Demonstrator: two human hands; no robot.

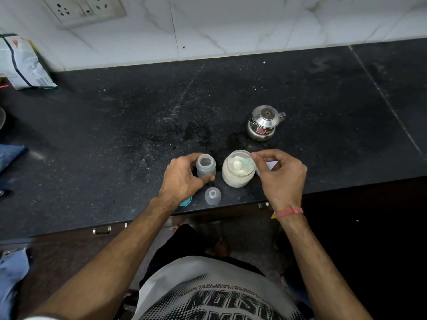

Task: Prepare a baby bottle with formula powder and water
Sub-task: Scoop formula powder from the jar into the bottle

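Loose teat [212, 195] sits at the desk [115, 135] edge; an elbow could knock it off. Left hand [182, 179] grips the open, translucent bottle [205, 167], upright near the front edge. Right hand [280, 174] pinches a heaped scoop [240, 163] over the powder jar [238, 169]; the bottle's narrow mouth risks spillage. Steel kettle [264, 125] stands beyond.

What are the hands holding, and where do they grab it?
The left hand grips the open baby bottle round its side. The right hand pinches the scoop by its handle end, over the powder jar.
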